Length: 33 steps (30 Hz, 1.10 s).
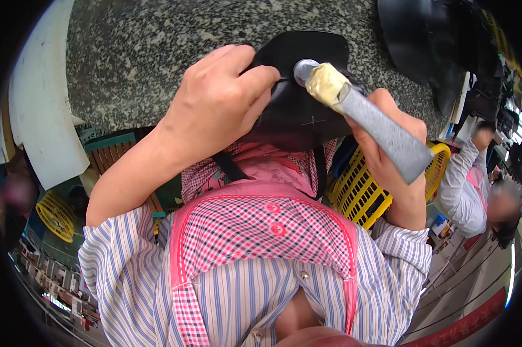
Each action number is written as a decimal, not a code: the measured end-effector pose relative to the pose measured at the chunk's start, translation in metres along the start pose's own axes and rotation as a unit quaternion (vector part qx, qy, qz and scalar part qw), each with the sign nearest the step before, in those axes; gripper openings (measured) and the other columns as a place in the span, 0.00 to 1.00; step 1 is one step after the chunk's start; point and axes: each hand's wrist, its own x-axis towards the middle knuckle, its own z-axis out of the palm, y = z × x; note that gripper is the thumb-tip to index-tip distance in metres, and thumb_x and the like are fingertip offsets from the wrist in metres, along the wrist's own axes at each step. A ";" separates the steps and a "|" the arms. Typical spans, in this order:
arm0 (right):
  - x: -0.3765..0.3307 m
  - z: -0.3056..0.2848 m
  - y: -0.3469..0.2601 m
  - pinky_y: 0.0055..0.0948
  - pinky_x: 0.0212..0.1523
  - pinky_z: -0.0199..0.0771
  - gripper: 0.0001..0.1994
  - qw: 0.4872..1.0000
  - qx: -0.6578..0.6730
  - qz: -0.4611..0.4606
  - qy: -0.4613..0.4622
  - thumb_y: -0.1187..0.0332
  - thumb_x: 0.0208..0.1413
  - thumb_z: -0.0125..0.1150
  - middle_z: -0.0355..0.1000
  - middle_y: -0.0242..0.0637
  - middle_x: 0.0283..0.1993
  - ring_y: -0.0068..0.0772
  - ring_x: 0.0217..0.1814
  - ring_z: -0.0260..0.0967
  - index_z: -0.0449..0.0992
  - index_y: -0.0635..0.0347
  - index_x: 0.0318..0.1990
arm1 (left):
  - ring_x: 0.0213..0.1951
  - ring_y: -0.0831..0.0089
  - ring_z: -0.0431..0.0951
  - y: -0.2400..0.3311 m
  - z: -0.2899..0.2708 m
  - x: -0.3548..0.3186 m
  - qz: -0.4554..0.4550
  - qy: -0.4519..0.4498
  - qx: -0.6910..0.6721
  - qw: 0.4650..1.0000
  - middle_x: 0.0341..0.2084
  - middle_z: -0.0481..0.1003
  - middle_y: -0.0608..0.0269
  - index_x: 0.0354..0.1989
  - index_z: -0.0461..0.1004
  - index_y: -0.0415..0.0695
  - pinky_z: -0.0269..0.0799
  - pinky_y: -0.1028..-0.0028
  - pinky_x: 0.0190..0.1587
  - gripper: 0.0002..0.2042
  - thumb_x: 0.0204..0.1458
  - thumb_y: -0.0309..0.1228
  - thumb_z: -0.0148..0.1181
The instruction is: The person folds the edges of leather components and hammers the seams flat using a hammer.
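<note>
Leather is what you have in hand: a black, curved piece of thin leather-like sheet (pixel 298 110) lying at the near edge of the speckled grey granite slab (pixel 157 46) and overhanging it toward your chest. Your left hand (pixel 220 104) is closed on its left margin, fingers curled over the top and pressing it down onto the stone. Your right hand (pixel 388 139) is clamped round the grey-wrapped handle of a hammer-like tool (pixel 353 107), whose round metal face rests on the upper part of the sheet, just beside your left fingertips. By my judgement the sheet is light, limp and fairly smooth, so it will slide on polished stone unless pinned; take hold at the margin, flat-handed, and keep fingers clear of the tool face. A faint chalk cross shows on its lower part. Noted nearby: a yellow plastic crate (pixel 359 191) below the slab at your right, and another person in a pale sleeve (pixel 463 179) further right.
</note>
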 end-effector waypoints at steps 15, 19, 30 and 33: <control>-0.048 0.089 0.000 0.37 0.19 0.70 0.16 0.952 0.148 0.085 0.254 0.58 0.46 0.61 0.68 0.40 0.17 0.43 0.19 0.70 0.66 0.62 0.25 | 0.44 0.69 0.73 -0.036 0.007 0.025 -0.045 -0.034 -0.071 0.996 0.48 0.71 0.57 0.52 0.68 0.38 0.67 0.69 0.49 0.21 0.47 0.21 0.60; -0.049 0.100 -0.001 0.38 0.17 0.69 0.17 0.935 0.190 0.069 0.291 0.57 0.46 0.60 0.68 0.40 0.14 0.44 0.16 0.69 0.67 0.63 0.24 | 0.42 0.72 0.72 -0.033 -0.005 0.031 -0.043 -0.053 0.000 0.998 0.44 0.71 0.57 0.52 0.67 0.38 0.68 0.73 0.46 0.21 0.47 0.20 0.60; -0.040 0.113 0.000 0.40 0.21 0.72 0.19 0.939 0.157 0.032 0.305 0.53 0.48 0.56 0.70 0.44 0.17 0.46 0.20 0.72 0.69 0.64 0.27 | 0.38 0.59 0.75 -0.038 -0.013 0.014 0.113 -0.049 0.147 0.981 0.38 0.74 0.52 0.39 0.73 0.32 0.71 0.67 0.41 0.13 0.44 0.23 0.63; -0.052 0.094 0.009 0.42 0.22 0.72 0.17 0.957 0.151 0.079 0.235 0.53 0.53 0.50 0.71 0.44 0.21 0.46 0.24 0.73 0.69 0.61 0.30 | 0.39 0.59 0.75 -0.026 0.006 0.014 0.202 -0.045 0.164 0.965 0.38 0.75 0.54 0.38 0.74 0.37 0.72 0.67 0.42 0.10 0.45 0.21 0.61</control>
